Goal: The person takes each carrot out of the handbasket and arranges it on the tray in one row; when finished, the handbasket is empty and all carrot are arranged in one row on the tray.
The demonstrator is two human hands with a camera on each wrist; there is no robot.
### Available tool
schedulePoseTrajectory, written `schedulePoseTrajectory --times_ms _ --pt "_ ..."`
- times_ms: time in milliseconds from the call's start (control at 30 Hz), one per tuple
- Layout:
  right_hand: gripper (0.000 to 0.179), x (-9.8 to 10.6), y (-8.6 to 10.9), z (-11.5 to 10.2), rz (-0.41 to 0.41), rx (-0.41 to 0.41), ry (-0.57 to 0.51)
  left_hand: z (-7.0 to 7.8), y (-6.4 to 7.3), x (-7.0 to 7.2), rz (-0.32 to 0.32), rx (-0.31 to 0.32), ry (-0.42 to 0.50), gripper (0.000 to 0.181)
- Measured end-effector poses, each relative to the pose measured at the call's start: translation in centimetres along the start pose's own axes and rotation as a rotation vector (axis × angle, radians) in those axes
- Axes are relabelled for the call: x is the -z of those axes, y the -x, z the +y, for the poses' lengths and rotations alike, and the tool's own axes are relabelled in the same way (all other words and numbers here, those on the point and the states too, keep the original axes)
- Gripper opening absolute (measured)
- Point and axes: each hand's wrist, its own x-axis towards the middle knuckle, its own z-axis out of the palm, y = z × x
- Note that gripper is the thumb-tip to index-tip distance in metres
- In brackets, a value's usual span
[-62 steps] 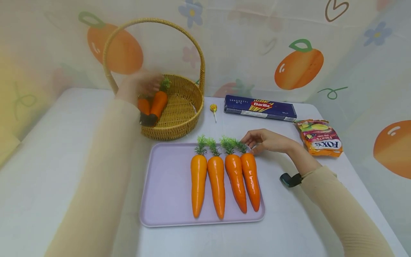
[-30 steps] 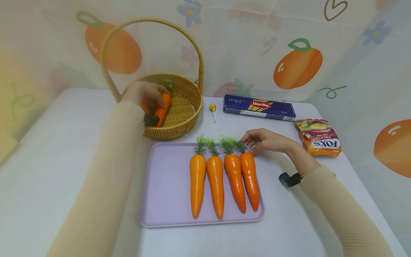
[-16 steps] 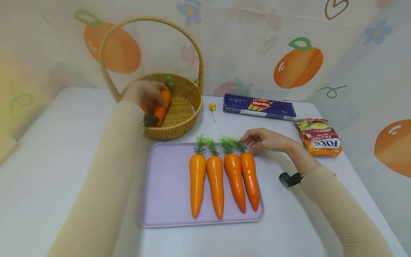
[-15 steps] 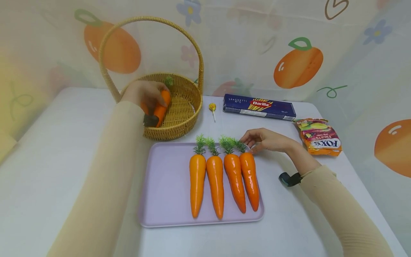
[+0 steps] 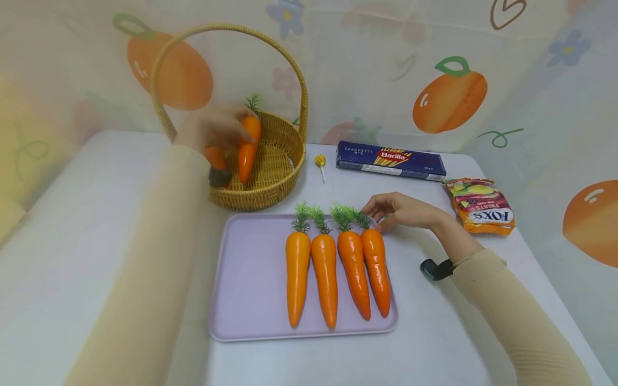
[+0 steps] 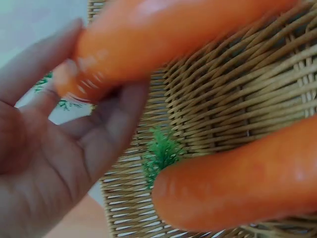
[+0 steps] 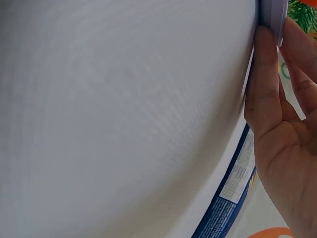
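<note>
At the basket, my left hand grips an orange carrot with a green feathery top, near its thick end. In the left wrist view this carrot lies between thumb and fingers, slightly blurred. Below it in the wicker basket is another carrot, partly hidden by my hand in the head view. Several carrots lie side by side, tops away from me, on the right half of a lilac tray. My right hand pinches the tray's far right corner between thumb and fingers.
The basket's tall handle arches above my left hand. Behind the tray lie a lollipop and a blue spaghetti box. An orange-red candy bag lies at the right. A printed curtain hangs behind the white table.
My left hand reached down into the basket, took hold of a carrot and has raised it a little. The right hand and the tray's carrots have stayed in place.
</note>
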Motion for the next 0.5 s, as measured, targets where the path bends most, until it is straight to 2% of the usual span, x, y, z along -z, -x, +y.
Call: schedulePoseTrajectory --times_ms 100,200,333,500 --pt "0.042 0.0 0.0 0.0 0.002 -0.002 -0.001 0.6 0.2 0.1 -0.009 -0.001 -0.012 0.057" --pt "0.042 0.0 0.1 -0.1 0.002 -0.004 0.0 1.6 0.6 0.1 -0.027 -0.018 -0.071 0.064" --pt "0.042 0.0 0.1 -0.1 0.002 -0.005 -0.001 2.9 1.3 -0.3 -0.031 -0.056 -0.076 0.065" --pt "0.041 0.0 0.0 0.0 0.006 -0.006 -0.004 4.2 1.9 -0.8 -0.048 -0.106 -0.038 0.066"
